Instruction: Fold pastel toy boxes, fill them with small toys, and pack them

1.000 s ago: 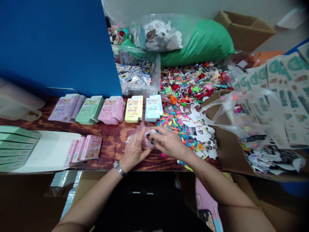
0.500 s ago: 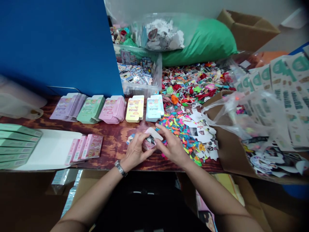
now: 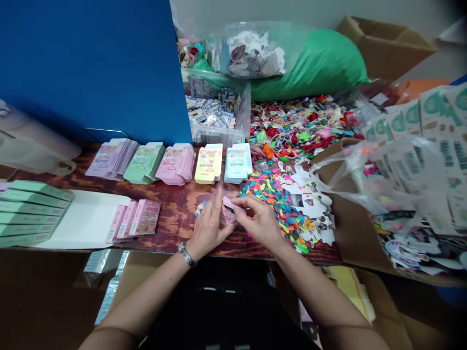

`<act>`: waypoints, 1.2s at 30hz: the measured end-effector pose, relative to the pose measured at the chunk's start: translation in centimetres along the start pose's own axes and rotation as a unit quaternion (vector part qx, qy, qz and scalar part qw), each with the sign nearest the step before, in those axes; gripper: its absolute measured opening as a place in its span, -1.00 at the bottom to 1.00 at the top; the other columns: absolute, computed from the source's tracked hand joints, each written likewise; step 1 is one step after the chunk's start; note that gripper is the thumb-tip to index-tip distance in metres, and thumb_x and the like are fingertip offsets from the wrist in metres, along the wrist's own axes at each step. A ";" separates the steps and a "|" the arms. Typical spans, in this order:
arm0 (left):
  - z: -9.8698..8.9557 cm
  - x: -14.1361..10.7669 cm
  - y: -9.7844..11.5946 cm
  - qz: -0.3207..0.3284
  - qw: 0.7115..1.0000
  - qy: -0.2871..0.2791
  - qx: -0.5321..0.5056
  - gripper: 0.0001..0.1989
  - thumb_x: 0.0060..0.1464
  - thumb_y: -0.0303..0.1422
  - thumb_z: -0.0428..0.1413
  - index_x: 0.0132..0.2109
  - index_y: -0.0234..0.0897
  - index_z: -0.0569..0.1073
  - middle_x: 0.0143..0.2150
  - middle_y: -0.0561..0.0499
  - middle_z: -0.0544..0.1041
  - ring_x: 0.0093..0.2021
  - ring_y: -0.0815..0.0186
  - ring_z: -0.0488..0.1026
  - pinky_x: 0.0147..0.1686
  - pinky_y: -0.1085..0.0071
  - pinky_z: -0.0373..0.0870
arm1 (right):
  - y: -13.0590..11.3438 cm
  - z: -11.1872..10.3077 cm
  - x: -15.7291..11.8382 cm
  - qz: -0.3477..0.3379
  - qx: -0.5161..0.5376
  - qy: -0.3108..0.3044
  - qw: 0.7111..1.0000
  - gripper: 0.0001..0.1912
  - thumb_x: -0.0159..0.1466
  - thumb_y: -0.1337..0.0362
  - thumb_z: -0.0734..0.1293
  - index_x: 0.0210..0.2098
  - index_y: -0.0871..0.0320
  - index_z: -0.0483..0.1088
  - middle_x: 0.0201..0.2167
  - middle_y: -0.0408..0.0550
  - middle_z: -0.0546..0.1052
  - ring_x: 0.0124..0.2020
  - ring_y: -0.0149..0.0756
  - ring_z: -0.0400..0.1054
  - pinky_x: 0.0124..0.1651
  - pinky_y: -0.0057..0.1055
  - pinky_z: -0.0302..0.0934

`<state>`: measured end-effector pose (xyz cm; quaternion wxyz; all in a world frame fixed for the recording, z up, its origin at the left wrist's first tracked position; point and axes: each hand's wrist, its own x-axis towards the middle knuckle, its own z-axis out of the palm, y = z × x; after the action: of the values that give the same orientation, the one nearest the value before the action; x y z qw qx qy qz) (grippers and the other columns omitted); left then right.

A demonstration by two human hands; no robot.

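A small pink cardboard box is held between my two hands above the front of the wooden table. My left hand wraps around its left side, thumb below. The fingers of my right hand pinch the box's end flap, which is bent over the opening. Something dark shows inside the box. A few printed cards lie on the table, partly hidden behind my left hand. Just right of my right hand spreads a pile of small colourful pieces, with white cut-out stickers beside it.
Flat carton stacks line the back: purple, green, pink, yellow and blue. Filled pink boxes and green boxes stand at left. A clear bin and a cardboard box bound the work area.
The flap of the pink box has been folded down from its raised position by my right hand. My left fingers have straightened along the box, and the view has shifted slightly.
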<state>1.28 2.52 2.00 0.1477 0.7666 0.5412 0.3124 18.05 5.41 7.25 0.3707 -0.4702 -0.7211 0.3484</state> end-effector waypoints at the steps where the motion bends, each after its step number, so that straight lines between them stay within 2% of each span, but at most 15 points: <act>1: 0.0 0.0 0.0 -0.002 1.000 -0.001 0.020 -0.07 0.17 -0.17 0.07 0.41 -0.30 -0.36 -0.05 -0.21 0.40 -0.08 0.10 0.41 -0.16 0.22 0.44 | -0.1 0.1 -0.1 -0.017 -0.013 0.000 1.000 -0.77 0.26 0.40 0.30 -0.13 0.10 0.51 -0.12 -0.06 0.57 -0.06 -0.28 0.47 0.04 -0.32 0.38; 5: -0.2 0.0 -0.1 0.020 0.993 0.008 0.119 -0.05 0.16 -0.19 0.04 0.40 -0.39 -0.43 -0.13 -0.20 0.38 -0.15 0.08 0.40 -0.18 0.16 0.42 | -0.1 1.0 -1.3 -0.094 -0.064 0.015 0.993 -0.64 0.32 0.44 0.23 0.06 0.08 0.45 -0.01 -0.04 0.54 0.04 -0.28 0.43 0.12 -0.31 0.34; 8: -0.3 -0.1 -0.1 0.026 0.989 -0.002 0.147 -0.06 0.17 -0.20 0.02 0.40 -0.42 -0.44 -0.13 -0.22 0.37 -0.16 0.07 0.39 -0.23 0.19 0.43 | 0.5 2.4 -2.4 -0.147 -0.116 0.069 0.980 -0.47 0.32 0.49 0.21 0.26 0.08 0.26 0.09 0.00 0.49 0.09 -0.25 0.41 0.16 -0.30 0.33; 11: -0.4 -0.3 0.0 -0.002 0.990 -0.019 0.142 -0.07 0.18 -0.18 0.01 0.40 -0.41 -0.44 -0.08 -0.24 0.35 -0.13 0.06 0.40 -0.25 0.22 0.44 | 1.2 4.0 -3.2 -0.186 -0.140 0.106 0.967 -0.35 0.31 0.53 0.19 0.35 0.09 0.08 0.14 0.05 0.44 0.15 -0.22 0.36 0.18 -0.26 0.32; 14: -1.1 -1.0 0.0 -0.034 0.992 -0.043 0.112 -0.06 0.15 -0.21 0.02 0.40 -0.37 -0.44 -0.01 -0.25 0.33 -0.06 0.06 0.39 -0.21 0.22 0.45 | 1.4 4.8 -3.3 -0.181 -0.119 0.082 0.973 -0.33 0.33 0.51 0.19 0.38 0.07 0.02 0.18 0.04 0.40 0.17 -0.22 0.34 0.18 -0.25 0.32; 17: -2.8 -2.0 -0.4 -0.043 0.991 -0.061 0.107 -0.03 0.09 -0.23 0.06 0.41 -0.36 -0.40 0.06 -0.27 0.30 -0.01 0.05 0.37 -0.15 0.20 0.45 | 1.2 4.9 -2.8 -0.165 -0.081 0.032 0.982 -0.35 0.33 0.46 0.22 0.37 0.03 0.03 0.13 0.01 0.44 0.14 -0.22 0.36 0.17 -0.23 0.32; 20: -5.2 -3.1 -1.6 -0.073 0.979 -0.019 0.189 -0.09 0.11 -0.20 0.06 0.42 -0.36 -0.28 0.03 -0.27 0.34 -0.05 0.05 0.37 -0.14 0.19 0.41 | 0.9 4.9 -1.7 -0.178 -0.078 0.012 0.981 -0.35 0.33 0.42 0.23 0.37 0.02 0.02 0.07 0.02 0.48 0.11 -0.20 0.37 0.17 -0.17 0.30; 22: -6.8 -3.8 -2.8 -0.102 0.959 0.013 0.265 -0.13 0.13 -0.11 0.05 0.41 -0.41 -0.15 -0.08 -0.26 0.40 -0.11 0.03 0.39 -0.10 0.12 0.37 | 0.8 4.9 -0.4 -0.201 -0.095 0.005 0.975 -0.39 0.34 0.40 0.23 0.35 0.04 0.08 0.08 0.04 0.47 0.10 -0.16 0.36 0.16 -0.12 0.28; 24: -7.9 -4.4 -4.3 -0.128 0.936 0.024 0.327 -0.15 0.13 -0.04 0.04 0.39 -0.45 -0.03 -0.15 -0.28 0.43 -0.09 -0.07 0.38 0.01 -0.07 0.27 | 0.9 4.9 1.6 -0.224 -0.114 -0.007 0.968 -0.46 0.35 0.38 0.22 0.30 0.08 0.16 0.07 0.06 0.48 0.09 -0.13 0.35 0.14 -0.11 0.28; 26: -8.4 -4.9 -5.7 -0.148 0.920 0.024 0.362 -0.20 0.14 -0.05 0.04 0.36 -0.46 0.07 -0.06 -0.37 0.43 0.02 -0.21 0.33 0.07 -0.25 0.14 | 1.1 4.8 4.2 -0.236 -0.134 -0.018 0.962 -0.54 0.36 0.34 0.20 0.25 0.10 0.24 0.03 0.07 0.50 0.05 -0.13 0.36 0.10 -0.13 0.30; 29: -8.5 -5.6 -7.3 -0.158 0.914 0.021 0.374 -0.27 0.14 -0.11 0.07 0.33 -0.45 0.15 0.19 -0.47 0.30 0.20 -0.35 0.17 0.09 -0.30 0.08 | 1.3 5.0 9.2 -0.223 -0.180 -0.027 0.958 -0.59 0.38 0.29 0.17 0.19 0.14 0.31 -0.02 0.07 0.52 0.00 -0.12 0.37 0.07 -0.15 0.28; 31: -8.3 -6.0 -7.8 -0.159 0.913 0.026 0.375 -0.28 0.14 -0.14 0.08 0.33 -0.45 0.14 0.30 -0.48 0.18 0.27 -0.39 0.07 0.11 -0.30 0.08 | 1.2 6.0 12.6 -0.210 -0.224 -0.058 0.950 -0.59 0.37 0.26 0.18 0.17 0.21 0.33 -0.02 0.12 0.51 0.02 -0.09 0.36 0.11 -0.14 0.24; 33: -8.2 -6.3 -8.0 -0.161 0.912 0.028 0.376 -0.26 0.15 -0.16 0.08 0.36 -0.45 0.08 0.34 -0.50 0.10 0.31 -0.41 0.01 0.12 -0.32 0.06 | 0.9 7.6 15.6 -0.206 -0.266 -0.120 0.934 -0.55 0.36 0.23 0.22 0.19 0.27 0.31 0.03 0.15 0.49 0.05 -0.07 0.33 0.16 -0.16 0.19; 36: -8.2 -6.6 -8.0 -0.160 0.912 0.027 0.378 -0.23 0.16 -0.19 0.06 0.39 -0.43 -0.02 0.36 -0.50 0.07 0.32 -0.40 0.00 0.11 -0.38 0.02 | 0.2 10.6 19.1 -0.194 -0.318 -0.192 0.908 -0.44 0.34 0.15 0.25 0.26 0.29 0.20 0.19 0.17 0.36 0.17 -0.06 0.23 0.22 -0.19 0.11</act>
<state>-11.25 -1.56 1.61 -0.1200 0.6595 0.7380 0.0777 3.57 21.68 5.95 0.1164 -0.3378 -0.9280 0.1056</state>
